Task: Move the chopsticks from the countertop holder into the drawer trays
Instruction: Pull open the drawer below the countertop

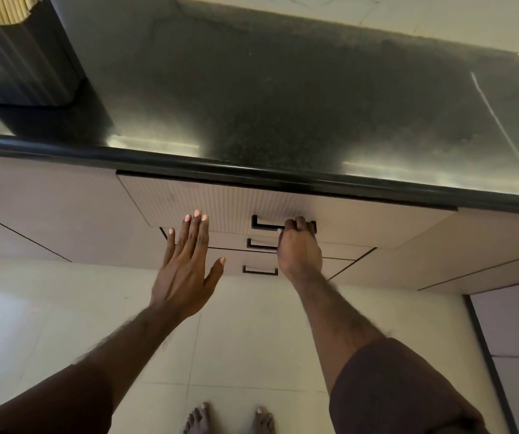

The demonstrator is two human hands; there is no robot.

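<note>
Right hand (299,245) grip closed on top drawer handle (266,226), left hand (186,264) spread wide, label unreadable

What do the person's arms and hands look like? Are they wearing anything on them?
Both forearms are bare and a bit hairy. Dark brown sleeves cover the upper arms. The left hand and right hand wear no gloves, rings or watch. The left hand's fingernails look pale and neat.

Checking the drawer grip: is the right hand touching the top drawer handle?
Touching. The head view shows the right hand with fingers curled around the top drawer handle, covering its right end.
</note>
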